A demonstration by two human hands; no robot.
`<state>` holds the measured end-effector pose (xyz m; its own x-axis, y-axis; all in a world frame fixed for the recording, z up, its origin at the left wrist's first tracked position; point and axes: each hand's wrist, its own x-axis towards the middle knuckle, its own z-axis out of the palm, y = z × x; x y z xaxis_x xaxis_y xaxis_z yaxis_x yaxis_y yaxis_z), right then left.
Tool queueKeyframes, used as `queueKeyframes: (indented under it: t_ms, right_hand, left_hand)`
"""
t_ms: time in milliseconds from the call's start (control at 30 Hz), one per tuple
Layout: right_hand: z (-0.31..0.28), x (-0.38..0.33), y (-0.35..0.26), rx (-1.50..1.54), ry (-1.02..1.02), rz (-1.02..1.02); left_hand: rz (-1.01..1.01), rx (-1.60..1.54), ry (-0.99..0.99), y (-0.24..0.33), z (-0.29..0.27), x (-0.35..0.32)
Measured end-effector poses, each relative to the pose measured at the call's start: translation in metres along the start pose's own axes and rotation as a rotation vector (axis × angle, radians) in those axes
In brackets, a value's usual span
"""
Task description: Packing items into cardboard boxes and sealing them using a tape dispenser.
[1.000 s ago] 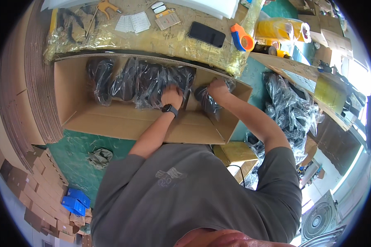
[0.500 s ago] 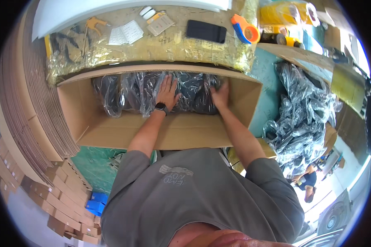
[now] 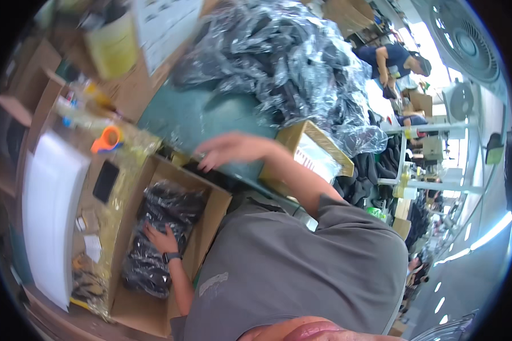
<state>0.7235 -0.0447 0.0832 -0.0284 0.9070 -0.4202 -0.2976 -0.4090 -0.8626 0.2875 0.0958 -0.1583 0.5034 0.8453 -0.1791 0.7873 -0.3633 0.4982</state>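
My left hand (image 3: pixel 160 239), with a black watch on its wrist, lies flat with fingers spread on the black plastic-bagged items (image 3: pixel 162 213) that fill the open cardboard box (image 3: pixel 211 219). My right hand (image 3: pixel 228 150) is stretched out over the green table (image 3: pixel 182 116), blurred, fingers apart and holding nothing. It hovers between the box's far corner and a big heap of clear-bagged black items (image 3: pixel 279 62). My grey shirt hides the near side of the box.
A small brown carton (image 3: pixel 314 154) stands by my right forearm. An orange tape dispenser (image 3: pixel 108 139), a black flat device (image 3: pixel 105 182) and a white board (image 3: pixel 51 216) lie left of the box. Another person (image 3: pixel 393 58) works beyond the heap near a fan (image 3: pixel 461 44).
My head has swung to the right, so the view has turned. My right hand has left the box and reached out over the green table; my left hand stays on the bags.
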Motion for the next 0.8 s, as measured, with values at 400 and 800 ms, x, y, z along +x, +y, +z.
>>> queueKeyframes:
  t_ms: [400, 800]
  right_hand:
    - [-0.367, -0.239, 0.178, -0.604, 1.668, 0.387]
    - [-0.272, -0.333, 0.131, 0.482, 1.029, 0.042]
  left_hand:
    - [0.235, -0.256, 0.121, 0.286, 0.026, -0.004]
    - [0.225, -0.317, 0.204, 0.282, -0.002, -0.043]
